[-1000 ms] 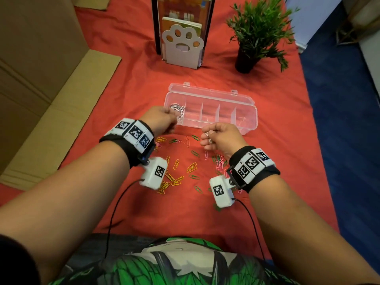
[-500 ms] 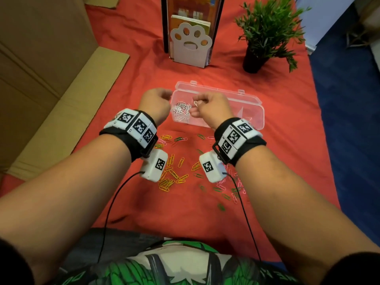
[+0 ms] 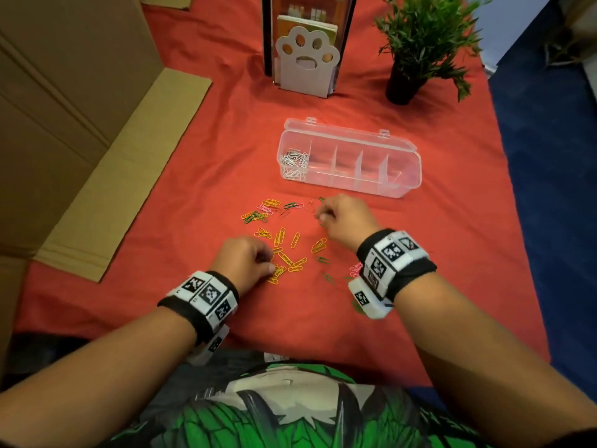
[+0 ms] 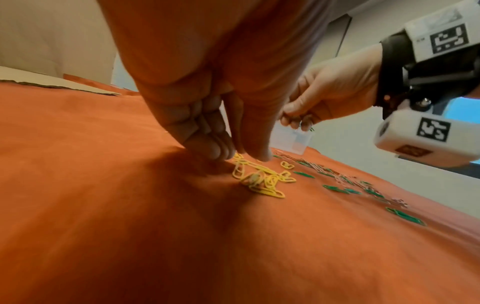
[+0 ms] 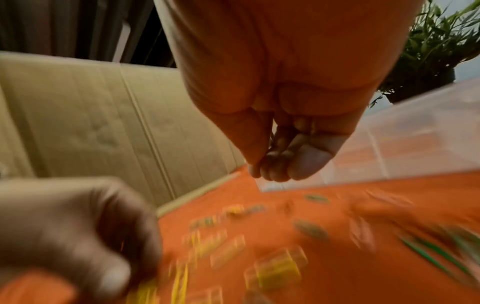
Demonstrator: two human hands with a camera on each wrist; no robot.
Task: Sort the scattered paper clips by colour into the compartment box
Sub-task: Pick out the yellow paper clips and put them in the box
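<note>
The clear compartment box point(image 3: 400, 189) lies open on the red cloth, with silver clips point(image 3: 294, 160) in its leftmost compartment. Yellow clips point(image 3: 292, 240), green clips point(image 3: 323, 260) and pink clips point(image 3: 354, 269) lie scattered in front of it. My left hand point(image 3: 269, 268) is down at the near yellow pile point(image 4: 262, 181), its bunched fingers point(image 4: 215, 152) and thumb pinching a yellow clip point(image 4: 240, 159) on the cloth. My right hand point(image 3: 320, 216) hovers near the box's front, fingers point(image 5: 275, 170) bunched. A green clip point(image 4: 311, 129) shows at its tips. The right wrist view is blurred.
A flattened cardboard box point(image 3: 80, 130) covers the table's left side. A paw-shaped white bookend point(image 3: 307, 56) with books and a small potted plant point(image 3: 416, 43) stand behind the compartment box. The cloth's right edge point(image 3: 517, 221) drops to blue floor.
Both hands have drawn back from the box's left compartment, where the right hand had carried a silver clip. They are now down among the scattered clips, the left nearer to me.
</note>
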